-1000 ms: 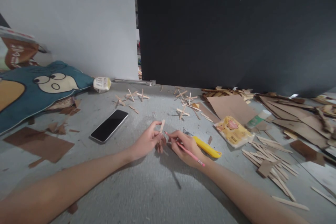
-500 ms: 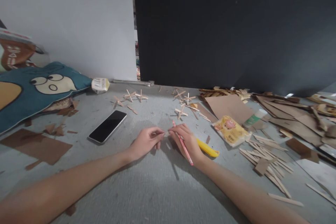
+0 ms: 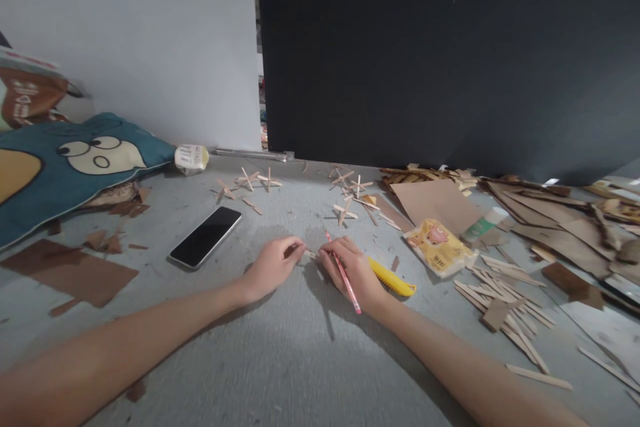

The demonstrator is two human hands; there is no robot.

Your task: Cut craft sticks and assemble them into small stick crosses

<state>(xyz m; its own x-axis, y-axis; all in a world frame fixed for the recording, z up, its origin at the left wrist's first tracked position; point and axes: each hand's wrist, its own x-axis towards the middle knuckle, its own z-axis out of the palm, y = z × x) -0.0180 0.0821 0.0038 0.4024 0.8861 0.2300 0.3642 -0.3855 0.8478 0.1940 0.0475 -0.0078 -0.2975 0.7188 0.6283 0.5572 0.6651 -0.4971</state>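
My right hand [image 3: 353, 273] is closed around a pink pencil [image 3: 349, 283], which slants across its fingers with the far end up and to the left. Its fingertips touch a small pale piece of wooden stick [image 3: 311, 254] low over the table. From the other side, my left hand [image 3: 277, 267] pinches the same piece between thumb and fingers; most of it is hidden. A yellow utility knife [image 3: 395, 279] lies beside my right hand, partly covered by it. Beyond the hands, several small crossed-stick shapes [image 3: 345, 211] rest on the table.
On the left are a phone [image 3: 206, 237], brown cardboard [image 3: 70, 271] and a blue cushion [image 3: 100, 153]. To the right lie a yellow packet [image 3: 440, 247], a glue stick [image 3: 485, 225], loose wooden sticks [image 3: 520, 333] and cardboard sheets [image 3: 560, 213]. A dark panel [image 3: 440, 60] stands behind.
My left hand has shifted slightly, its fingers drawn closer together on the small piece. The right hand and pencil have moved a little left.
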